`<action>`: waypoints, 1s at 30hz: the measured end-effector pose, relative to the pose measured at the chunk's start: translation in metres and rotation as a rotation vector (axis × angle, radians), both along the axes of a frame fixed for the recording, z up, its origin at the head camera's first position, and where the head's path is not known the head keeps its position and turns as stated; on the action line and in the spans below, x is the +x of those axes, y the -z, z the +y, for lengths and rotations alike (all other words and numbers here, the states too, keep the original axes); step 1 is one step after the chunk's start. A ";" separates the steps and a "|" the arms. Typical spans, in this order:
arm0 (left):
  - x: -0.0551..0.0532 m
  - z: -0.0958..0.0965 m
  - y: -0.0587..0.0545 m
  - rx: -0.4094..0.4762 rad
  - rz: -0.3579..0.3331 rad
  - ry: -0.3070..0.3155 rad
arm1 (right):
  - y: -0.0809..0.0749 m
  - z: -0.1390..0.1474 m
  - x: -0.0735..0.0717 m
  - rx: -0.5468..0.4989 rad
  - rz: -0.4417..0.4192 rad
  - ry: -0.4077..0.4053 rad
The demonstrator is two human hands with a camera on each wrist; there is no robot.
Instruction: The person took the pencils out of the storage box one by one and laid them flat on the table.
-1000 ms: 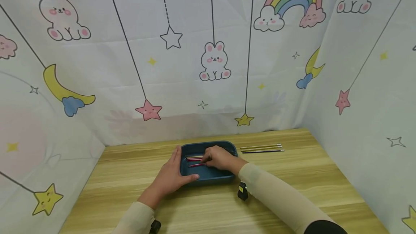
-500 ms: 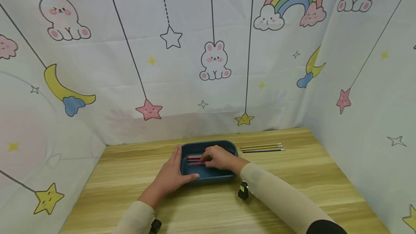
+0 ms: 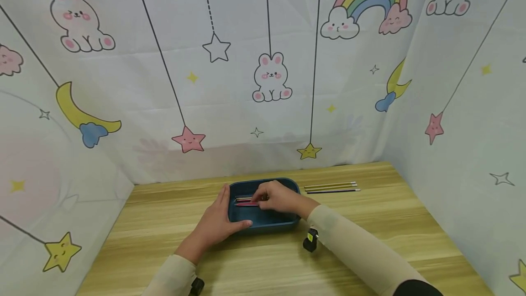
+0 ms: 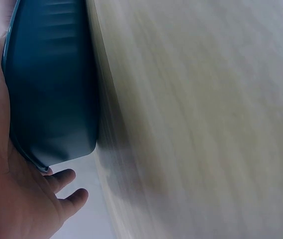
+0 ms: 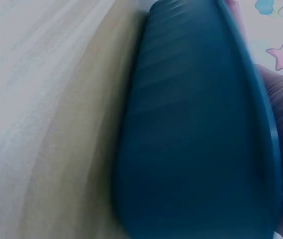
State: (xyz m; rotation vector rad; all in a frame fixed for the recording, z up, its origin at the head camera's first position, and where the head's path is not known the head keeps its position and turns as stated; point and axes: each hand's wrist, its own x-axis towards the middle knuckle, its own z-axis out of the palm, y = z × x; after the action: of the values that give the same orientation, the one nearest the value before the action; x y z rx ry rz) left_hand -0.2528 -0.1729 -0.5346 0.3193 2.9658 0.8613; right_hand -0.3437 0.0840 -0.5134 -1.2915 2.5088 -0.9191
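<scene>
In the head view a dark blue tray [image 3: 263, 228] stands on the table, holding several pencils [image 3: 243, 198] at its left. My left hand [image 3: 215, 220] lies against the tray's left front corner, fingers straight along the side and thumb at the front rim. The left wrist view shows this hand [image 4: 12, 184] beside the tray wall [image 4: 54, 89], its fingertips reaching past the end. Inside the tray, my right hand [image 3: 276, 198] pinches a red pencil [image 3: 246, 204] close beside the others. From the right wrist, the tray wall [image 5: 196, 134] hides the fingers and pencil.
Right of the tray, two gold pencils [image 3: 328, 186] and a dark blue pencil [image 3: 333, 191] with white ends lie on the wooden table [image 3: 255, 268]. A printed cloth wall [image 3: 230, 159] rises behind the table, with further cloth at both sides.
My right hand has shifted the red pencil slightly back and left, towards the other pencils in the tray. The left hand and the tray stay in place.
</scene>
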 end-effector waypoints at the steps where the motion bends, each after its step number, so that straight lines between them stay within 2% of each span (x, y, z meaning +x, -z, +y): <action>1: 0.000 0.000 0.000 0.000 -0.001 0.000 | -0.003 0.001 0.001 -0.001 -0.002 -0.003; 14: 0.001 0.000 0.001 0.001 0.004 -0.005 | -0.031 0.032 0.007 -0.065 -0.043 -0.026; 20: 0.000 -0.001 0.001 0.005 0.004 -0.001 | -0.037 0.052 0.005 -0.078 -0.047 -0.031; 30: 0.001 0.000 0.000 0.007 -0.003 -0.003 | -0.045 0.088 0.005 -0.040 -0.075 0.024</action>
State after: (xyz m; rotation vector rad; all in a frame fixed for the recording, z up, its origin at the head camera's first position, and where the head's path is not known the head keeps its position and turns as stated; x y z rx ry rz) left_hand -0.2514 -0.1733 -0.5346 0.3135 2.9623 0.8725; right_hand -0.3385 0.1724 -0.4683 -1.2175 2.4662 -1.0083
